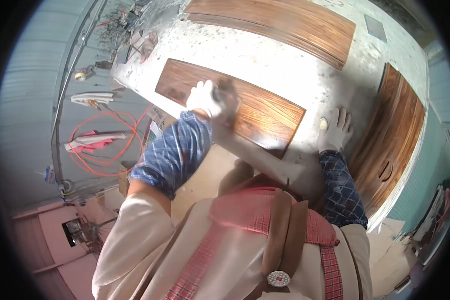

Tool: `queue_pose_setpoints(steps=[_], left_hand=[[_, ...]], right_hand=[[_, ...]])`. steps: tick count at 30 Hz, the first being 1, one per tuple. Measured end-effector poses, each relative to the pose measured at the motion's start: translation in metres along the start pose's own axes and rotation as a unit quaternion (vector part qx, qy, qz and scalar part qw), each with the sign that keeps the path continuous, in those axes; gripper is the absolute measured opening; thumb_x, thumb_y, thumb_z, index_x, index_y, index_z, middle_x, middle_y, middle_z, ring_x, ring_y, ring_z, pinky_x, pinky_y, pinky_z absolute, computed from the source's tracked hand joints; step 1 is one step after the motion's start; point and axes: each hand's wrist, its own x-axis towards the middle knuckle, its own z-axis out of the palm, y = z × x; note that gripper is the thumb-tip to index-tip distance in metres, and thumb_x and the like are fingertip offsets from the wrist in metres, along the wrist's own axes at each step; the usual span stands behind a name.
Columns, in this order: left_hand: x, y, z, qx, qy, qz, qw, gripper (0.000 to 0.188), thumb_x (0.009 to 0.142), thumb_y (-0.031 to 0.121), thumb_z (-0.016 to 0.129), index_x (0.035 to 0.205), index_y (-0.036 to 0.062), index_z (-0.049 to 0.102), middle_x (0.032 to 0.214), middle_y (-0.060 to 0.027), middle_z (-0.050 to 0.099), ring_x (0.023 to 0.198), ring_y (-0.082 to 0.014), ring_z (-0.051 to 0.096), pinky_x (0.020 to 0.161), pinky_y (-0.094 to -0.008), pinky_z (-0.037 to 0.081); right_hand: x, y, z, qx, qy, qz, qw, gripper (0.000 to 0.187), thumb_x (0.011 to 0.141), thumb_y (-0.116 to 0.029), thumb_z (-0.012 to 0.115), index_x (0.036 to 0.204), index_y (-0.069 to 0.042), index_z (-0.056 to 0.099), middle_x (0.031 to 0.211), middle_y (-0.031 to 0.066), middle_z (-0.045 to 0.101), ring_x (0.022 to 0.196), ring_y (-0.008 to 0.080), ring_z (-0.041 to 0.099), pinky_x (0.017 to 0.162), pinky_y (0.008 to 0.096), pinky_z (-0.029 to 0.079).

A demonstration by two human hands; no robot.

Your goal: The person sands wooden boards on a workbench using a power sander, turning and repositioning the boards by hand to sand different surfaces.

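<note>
1. Cloth [242, 216] in red plaid covers your front, with a brown strap [277, 235] hanging over it and a round, studded button [278, 278] low down.
2. Blue patterned sleeves cover both your forearms: the left sleeve [177, 150] reaches up and inward, the right sleeve [341, 190] runs nearly straight ahead.
3. Your right hand [337, 131], in a pale glove, is palm down at the table top with its fingers spread; it grasps nothing.
4. Your left hand [205, 99], in a white glove, is over the middle board with its fingers bent. A dark blur lies beside the fingers, so you cannot tell whether they are clenched around something.
5. Middle board [270, 115], brown and grained, lies slantwise on the table in front of you, shiny toward its right end.
6. Right board [392, 145], also brown, lies along the table's right side, just beside your right hand, with a curved mark near its closer end.
7. White, speckled table [265, 52] bears these boards.
8. Far board [280, 22] lies across the table beyond the middle one, near a small grey square [375, 27].
9. Orange hose [102, 174] hangs looped at the grey wall [32, 105] on your left.
</note>
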Motion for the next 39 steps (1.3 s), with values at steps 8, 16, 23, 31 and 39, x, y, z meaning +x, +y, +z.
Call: queue_pose_setpoints(steps=[8,16,23,31,39], left_hand=[[-0.031,0.158,0.01,-0.028,-0.023,0.184,0.982,0.046,0.079,0.036,0.078,0.116,0.0108,0.067,0.118,-0.0195,0.065,0.114,-0.0405,0.062,0.097,-0.048,0.053],[-0.078,0.19,0.006,-0.04,-0.011,0.28,0.959,0.039,0.081,0.032,0.077,0.11,0.0089,0.064,0.114,-0.0192,0.061,0.104,-0.0413,0.061,0.083,-0.0506,0.057],[-0.082,0.178,0.011,-0.041,-0.031,0.234,0.971,0.045,0.079,0.034,0.078,0.116,0.0125,0.063,0.122,-0.0138,0.06,0.117,-0.0374,0.058,0.089,-0.05,0.057],[-0.057,0.181,0.011,-0.035,-0.03,0.266,0.963,0.047,0.083,0.033,0.074,0.123,0.0107,0.065,0.131,-0.0182,0.059,0.122,-0.0386,0.059,0.096,-0.0489,0.055],[-0.015,0.017,-0.017,-0.023,-0.028,0.035,0.999,0.043,0.069,0.028,0.083,0.106,0.0109,0.071,0.114,-0.0206,0.066,0.109,-0.0413,0.065,0.094,-0.0458,0.056]], right_hand=[[0.002,-0.008,-0.015,0.053,-0.006,0.007,0.999,0.063,0.1,-0.039,0.058,0.155,-0.013,0.042,0.165,0.0111,0.037,0.151,0.0385,0.034,0.121,0.059,0.028],[0.002,0.019,0.023,-0.002,0.043,-0.014,0.999,0.059,0.1,-0.042,0.055,0.151,-0.012,0.05,0.157,0.0085,0.046,0.145,0.0333,0.04,0.119,0.0563,0.032],[0.001,-0.002,-0.017,0.003,-0.028,0.004,1.0,0.063,0.103,-0.043,0.054,0.156,-0.013,0.044,0.164,0.0092,0.038,0.152,0.0351,0.032,0.122,0.0564,0.028],[0.001,0.005,0.002,0.015,0.019,-0.021,0.999,0.062,0.105,-0.049,0.049,0.154,-0.011,0.044,0.163,0.0136,0.041,0.149,0.0401,0.037,0.119,0.0613,0.029],[0.0,0.003,0.0,-0.024,-0.017,-0.011,1.0,0.063,0.105,-0.05,0.047,0.156,-0.013,0.043,0.166,0.0128,0.037,0.152,0.0391,0.034,0.119,0.0611,0.028]])
